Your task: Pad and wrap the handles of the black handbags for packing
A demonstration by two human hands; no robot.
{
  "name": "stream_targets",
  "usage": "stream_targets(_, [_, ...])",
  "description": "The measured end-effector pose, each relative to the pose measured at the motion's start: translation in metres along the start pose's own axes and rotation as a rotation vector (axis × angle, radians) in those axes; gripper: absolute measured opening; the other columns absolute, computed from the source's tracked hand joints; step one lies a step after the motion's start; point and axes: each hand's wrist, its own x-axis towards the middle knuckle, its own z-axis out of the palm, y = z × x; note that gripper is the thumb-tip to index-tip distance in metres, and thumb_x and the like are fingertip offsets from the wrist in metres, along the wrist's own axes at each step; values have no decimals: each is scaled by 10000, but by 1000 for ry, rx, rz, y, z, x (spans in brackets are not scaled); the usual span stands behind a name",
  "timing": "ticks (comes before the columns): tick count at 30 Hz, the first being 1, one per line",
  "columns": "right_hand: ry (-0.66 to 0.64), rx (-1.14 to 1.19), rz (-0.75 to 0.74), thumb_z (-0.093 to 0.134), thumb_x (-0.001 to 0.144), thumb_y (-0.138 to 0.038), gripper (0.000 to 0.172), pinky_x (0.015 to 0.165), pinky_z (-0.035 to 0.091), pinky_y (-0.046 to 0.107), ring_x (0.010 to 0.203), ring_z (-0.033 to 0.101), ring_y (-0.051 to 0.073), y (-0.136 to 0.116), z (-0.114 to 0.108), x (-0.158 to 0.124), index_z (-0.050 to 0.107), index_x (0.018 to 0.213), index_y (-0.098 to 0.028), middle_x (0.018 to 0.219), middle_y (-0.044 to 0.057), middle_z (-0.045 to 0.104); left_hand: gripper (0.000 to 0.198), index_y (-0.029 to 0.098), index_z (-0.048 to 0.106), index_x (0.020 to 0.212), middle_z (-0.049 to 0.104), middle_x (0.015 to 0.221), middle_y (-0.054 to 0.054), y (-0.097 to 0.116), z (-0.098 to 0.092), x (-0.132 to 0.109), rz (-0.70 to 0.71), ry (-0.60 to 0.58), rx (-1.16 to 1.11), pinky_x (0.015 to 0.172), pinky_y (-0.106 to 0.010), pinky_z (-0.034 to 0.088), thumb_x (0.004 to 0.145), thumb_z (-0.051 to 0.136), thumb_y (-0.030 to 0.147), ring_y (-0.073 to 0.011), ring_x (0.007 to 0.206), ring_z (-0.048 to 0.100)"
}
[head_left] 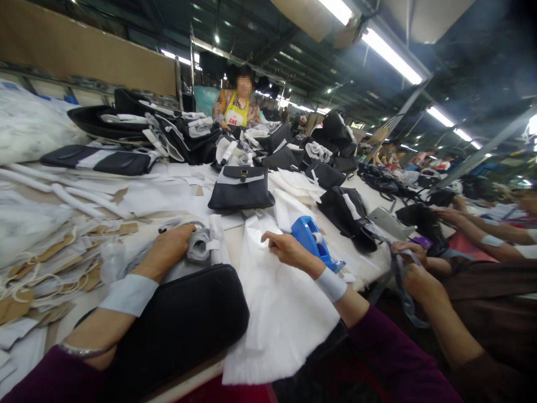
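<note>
Left hand [168, 249]: fingers curled down onto a grey bundle [202, 244], which looks like wrapped strap or fabric. It reads as a closed hold, though the fingertips are partly hidden. The bundle sits on the table [235, 235] just past the far edge of the black bag [184, 324].

Black bag: lies flat at the near table edge, under the left forearm, with a white wristband just above it.

Right hand [289, 251]: thumb and fingers pinched together on the top edge of a white sheet [277, 313]. The sheet runs from the hand down over the near table edge, just right of the black bag and touching it.

Blue tape dispenser [312, 238]: just behind the right hand, on the table.

Black handbag [241, 187]: upright-ish at mid-table with a metal clasp on the flap, well apart from both hands.

Cardboard tags [46, 268]: a loose pile with white cords, far left.

A co-worker's hands [413, 277] on the right hold a grey strap, clear of the white sheet. Across the table is a person in a yellow apron [235, 115], behind heaped black bags.
</note>
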Motion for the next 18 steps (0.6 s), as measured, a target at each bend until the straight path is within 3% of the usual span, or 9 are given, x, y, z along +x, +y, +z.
stream_targets(5, [-31,-190,-11,453,840,-46,450,672,343,239,710,583,146,2,-4,-3,511,1261,-195,817,22,670,372,126,587,1191,675,1135,-184,2,-3,-3,-9,-7,16,859,-400,463,917,336,151,-309,990,657])
stream_targets(10, [-103,-355,-62,440,827,-27,465,656,346,254,820,634,189,6,-7,-5,510,1258,-187,961,75,705,366,130,572,1202,675,1136,-164,1,-3,-3,36,11,56,841,-364,458,911,351,149,-279,971,659])
stream_targets(13, [-117,-350,26,453,820,-12,470,682,379,257,852,643,202,12,-8,-6,531,1257,-165,953,98,706,342,131,591,1170,684,1102,-149,2,-3,-2,22,5,61,824,-334,454,920,361,159,-256,939,662])
stream_targets(16, [-15,-173,137,461,845,-41,368,754,431,287,848,645,208,-3,-14,-12,617,1164,-136,889,115,696,343,128,595,1177,689,1087,-144,3,-5,-3,17,8,62,819,-314,451,913,377,148,-246,928,664])
stream_targets(18, [92,177,128,444,904,-134,284,780,470,302,849,650,194,-27,-25,-26,652,1096,-130,900,115,684,358,133,595,1189,691,1105,-150,3,-5,-3,4,3,49,828,-320,456,914,365,149,-253,944,667])
